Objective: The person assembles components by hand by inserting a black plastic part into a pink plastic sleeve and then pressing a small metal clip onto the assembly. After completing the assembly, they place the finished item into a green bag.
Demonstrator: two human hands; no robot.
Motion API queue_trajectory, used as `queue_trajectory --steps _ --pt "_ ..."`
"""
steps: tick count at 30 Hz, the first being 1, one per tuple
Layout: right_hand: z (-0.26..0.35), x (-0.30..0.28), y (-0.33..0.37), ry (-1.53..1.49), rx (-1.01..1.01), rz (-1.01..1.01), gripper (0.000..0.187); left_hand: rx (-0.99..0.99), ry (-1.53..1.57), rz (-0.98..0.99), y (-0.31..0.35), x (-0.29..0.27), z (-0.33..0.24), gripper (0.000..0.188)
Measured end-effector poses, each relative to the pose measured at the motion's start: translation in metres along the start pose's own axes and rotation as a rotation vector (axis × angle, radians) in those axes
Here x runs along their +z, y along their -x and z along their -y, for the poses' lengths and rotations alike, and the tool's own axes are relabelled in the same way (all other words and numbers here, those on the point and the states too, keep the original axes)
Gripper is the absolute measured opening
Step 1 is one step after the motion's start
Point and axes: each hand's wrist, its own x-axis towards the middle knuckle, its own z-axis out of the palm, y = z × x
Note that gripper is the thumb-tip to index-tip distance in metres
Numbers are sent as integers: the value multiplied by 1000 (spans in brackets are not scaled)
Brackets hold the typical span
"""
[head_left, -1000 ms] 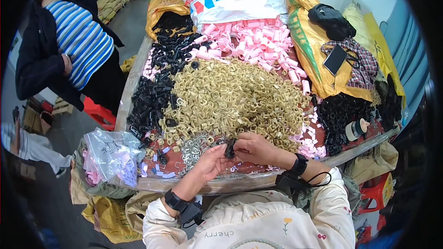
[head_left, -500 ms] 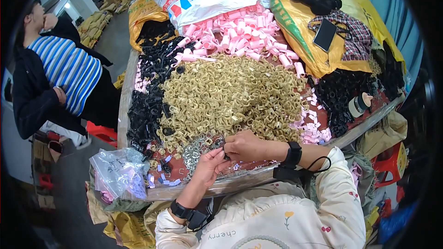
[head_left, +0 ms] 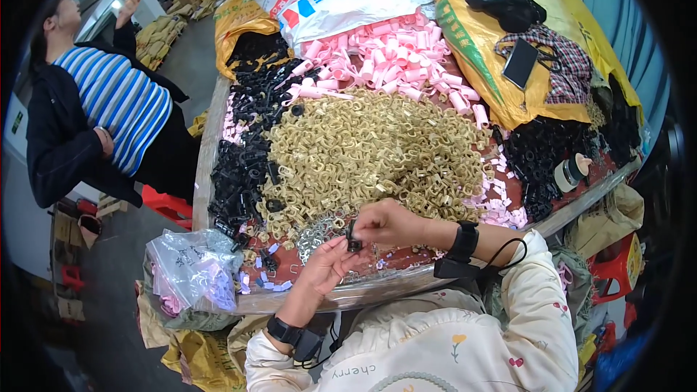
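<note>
Near the table's front edge, my left hand (head_left: 324,264) pinches a small black plastic part (head_left: 353,243) between thumb and fingers. My right hand (head_left: 386,223) is closed at the part's upper end, its fingers touching it. Whether a smaller piece sits in the right fingertips is hidden. Just behind my left hand lies a pile of small silver metal rings or clips (head_left: 311,235). Beyond both hands spreads a large heap of gold-coloured small loops (head_left: 370,152).
Black parts (head_left: 243,163) flank the heap at left, and pink tubular parts (head_left: 392,58) lie behind it. A clear bag (head_left: 190,268) rests at the front left corner. A phone (head_left: 520,63) and a jar (head_left: 570,173) are at right. Another person (head_left: 109,112) stands at left.
My right hand has lifted slightly off my left, and the black part between them now shows more. The other person's raised hand has moved away from the head. The view has shifted slightly.
</note>
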Motion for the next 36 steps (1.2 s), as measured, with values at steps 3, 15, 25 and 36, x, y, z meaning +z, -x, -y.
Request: queue_trajectory --steps 3,15,25,36 --pt "-9 -1 -12 60 114 -104 4 25 84 -9 6 -15 -6 24" --pt "-50 60 -52 907 -473 188 8 231 192 -151 30 -61 -14 19" --pt "-61 62 -51 847 -352 208 9 292 71 -144 31 -58 -12 22" --pt "-47 48 -52 459 -175 99 15 367 24 -179 35 -48 -7 23"
